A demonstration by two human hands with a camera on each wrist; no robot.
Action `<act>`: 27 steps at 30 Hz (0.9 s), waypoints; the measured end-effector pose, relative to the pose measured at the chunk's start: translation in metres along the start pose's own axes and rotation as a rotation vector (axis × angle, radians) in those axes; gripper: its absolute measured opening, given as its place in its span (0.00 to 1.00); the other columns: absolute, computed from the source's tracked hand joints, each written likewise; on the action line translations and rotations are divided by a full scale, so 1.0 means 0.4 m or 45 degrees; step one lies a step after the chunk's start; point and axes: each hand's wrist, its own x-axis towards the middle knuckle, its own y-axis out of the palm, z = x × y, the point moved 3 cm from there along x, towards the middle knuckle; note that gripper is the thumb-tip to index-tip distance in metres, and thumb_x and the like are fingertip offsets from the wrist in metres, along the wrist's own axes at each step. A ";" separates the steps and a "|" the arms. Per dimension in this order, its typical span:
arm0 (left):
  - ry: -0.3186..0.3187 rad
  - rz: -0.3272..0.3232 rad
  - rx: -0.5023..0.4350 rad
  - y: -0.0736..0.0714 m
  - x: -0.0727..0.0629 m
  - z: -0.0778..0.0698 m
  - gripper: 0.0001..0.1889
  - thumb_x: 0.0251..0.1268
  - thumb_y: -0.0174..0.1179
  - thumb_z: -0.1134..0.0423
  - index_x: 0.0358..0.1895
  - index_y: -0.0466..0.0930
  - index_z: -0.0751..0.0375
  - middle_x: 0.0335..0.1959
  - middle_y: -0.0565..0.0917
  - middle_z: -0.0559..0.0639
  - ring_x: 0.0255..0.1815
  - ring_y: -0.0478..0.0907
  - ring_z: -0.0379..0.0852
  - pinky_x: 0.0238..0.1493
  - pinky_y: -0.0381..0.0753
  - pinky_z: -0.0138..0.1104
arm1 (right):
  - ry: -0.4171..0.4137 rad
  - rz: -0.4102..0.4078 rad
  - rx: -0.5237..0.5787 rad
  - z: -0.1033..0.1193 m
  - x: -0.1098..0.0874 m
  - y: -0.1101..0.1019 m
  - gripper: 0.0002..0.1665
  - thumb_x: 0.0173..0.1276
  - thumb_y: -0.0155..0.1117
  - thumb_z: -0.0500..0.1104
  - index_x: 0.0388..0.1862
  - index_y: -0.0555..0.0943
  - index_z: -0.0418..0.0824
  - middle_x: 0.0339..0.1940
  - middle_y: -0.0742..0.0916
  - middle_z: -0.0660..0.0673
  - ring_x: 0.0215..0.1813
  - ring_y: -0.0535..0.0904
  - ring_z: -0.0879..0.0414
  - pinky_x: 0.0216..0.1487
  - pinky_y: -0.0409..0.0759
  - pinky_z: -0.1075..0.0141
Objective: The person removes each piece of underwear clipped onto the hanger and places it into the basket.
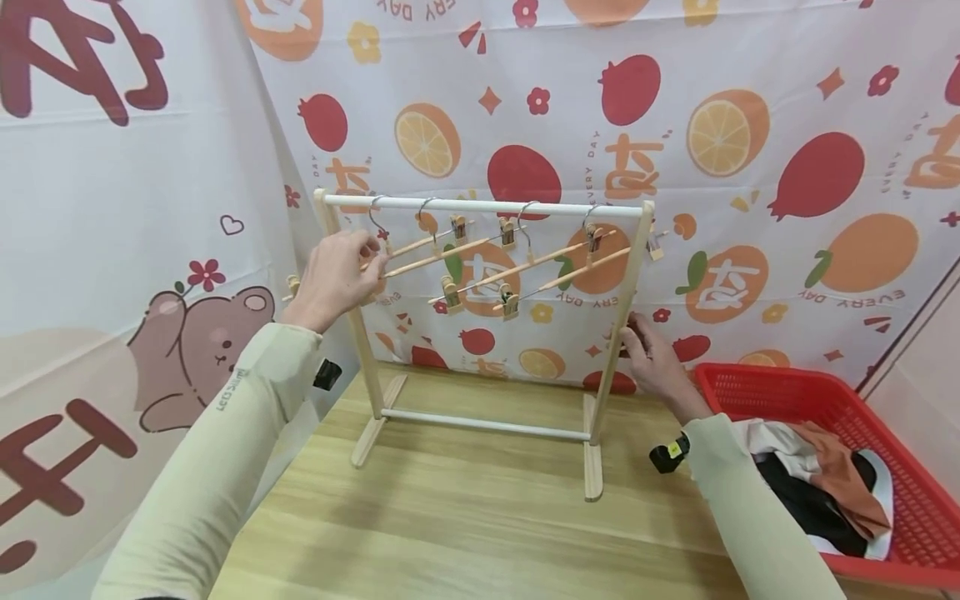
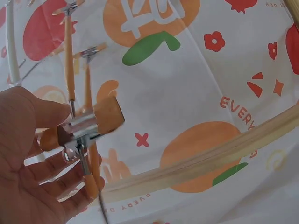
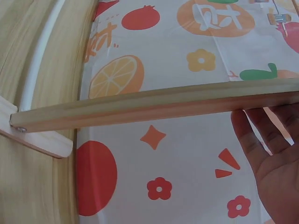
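Observation:
A small wooden clothes rack (image 1: pixel 371 358) stands upright on the table. From its white top rail (image 1: pixel 480 206) hang several wooden clip hangers (image 1: pixel 517 271), all without clothes. My left hand (image 1: pixel 341 275) is at the rack's left end. In the left wrist view, its thumb and fingers close around a hanger's bar beside a metal-and-wood clip (image 2: pixel 88 128). Low beside the rack's right post (image 1: pixel 618 333), my right hand (image 1: pixel 660 367) has its fingertips against the wood. Its fingers (image 3: pixel 268 130) look extended in the right wrist view, with the thumb out of sight.
A red plastic basket (image 1: pixel 780 379) sits to the right, holding crumpled white, black and rust-coloured clothes (image 1: pixel 840 492). The wood-grain table (image 1: pixel 450 517) lies under the rack. Printed fruit curtains (image 1: pixel 480 67) hang close behind and at the left.

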 end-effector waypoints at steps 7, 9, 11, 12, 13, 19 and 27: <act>-0.003 -0.006 -0.006 -0.012 -0.003 -0.009 0.12 0.73 0.58 0.62 0.46 0.82 0.71 0.42 0.86 0.68 0.44 0.81 0.65 0.49 0.78 0.56 | -0.055 0.009 0.075 -0.007 0.008 -0.007 0.19 0.85 0.42 0.45 0.63 0.69 0.32 0.55 0.81 0.30 0.54 0.84 0.54 0.60 0.81 0.52; -0.001 0.001 -0.018 -0.012 -0.006 -0.014 0.13 0.73 0.58 0.62 0.46 0.82 0.71 0.43 0.86 0.68 0.44 0.81 0.64 0.49 0.77 0.56 | -0.043 0.015 0.096 -0.010 0.006 -0.009 0.20 0.85 0.42 0.44 0.64 0.68 0.31 0.55 0.81 0.30 0.53 0.84 0.58 0.60 0.83 0.54; 0.004 -0.004 -0.030 -0.014 -0.009 -0.021 0.13 0.74 0.58 0.61 0.47 0.82 0.70 0.43 0.86 0.68 0.45 0.80 0.64 0.49 0.77 0.56 | -0.023 0.024 0.106 -0.011 0.003 -0.010 0.21 0.85 0.42 0.45 0.65 0.68 0.31 0.55 0.81 0.30 0.54 0.84 0.55 0.60 0.83 0.54; 0.007 -0.011 -0.035 -0.016 -0.009 -0.025 0.13 0.74 0.57 0.61 0.46 0.83 0.70 0.43 0.86 0.68 0.45 0.80 0.64 0.49 0.77 0.55 | -0.011 0.026 0.106 -0.011 0.002 -0.011 0.22 0.85 0.42 0.45 0.66 0.68 0.31 0.56 0.81 0.30 0.56 0.84 0.52 0.60 0.83 0.53; 0.010 -0.024 -0.044 -0.018 -0.008 -0.028 0.13 0.74 0.58 0.61 0.47 0.83 0.70 0.43 0.87 0.68 0.46 0.79 0.64 0.49 0.76 0.55 | 0.006 0.031 0.108 -0.009 0.000 -0.013 0.23 0.85 0.42 0.46 0.67 0.67 0.31 0.57 0.80 0.30 0.58 0.83 0.47 0.60 0.82 0.51; 0.033 -0.122 -0.089 -0.054 -0.010 -0.062 0.13 0.74 0.59 0.60 0.46 0.84 0.68 0.45 0.86 0.68 0.50 0.77 0.65 0.52 0.73 0.57 | 0.146 0.009 0.013 0.024 -0.010 -0.046 0.31 0.84 0.43 0.56 0.76 0.64 0.41 0.69 0.78 0.34 0.70 0.74 0.38 0.68 0.75 0.41; 0.107 -0.410 -0.124 -0.135 -0.071 -0.160 0.19 0.74 0.60 0.57 0.54 0.79 0.72 0.52 0.83 0.68 0.53 0.72 0.65 0.59 0.68 0.53 | 0.078 -0.323 -0.191 0.174 -0.035 -0.166 0.27 0.83 0.45 0.57 0.75 0.67 0.50 0.71 0.77 0.42 0.69 0.72 0.48 0.67 0.72 0.48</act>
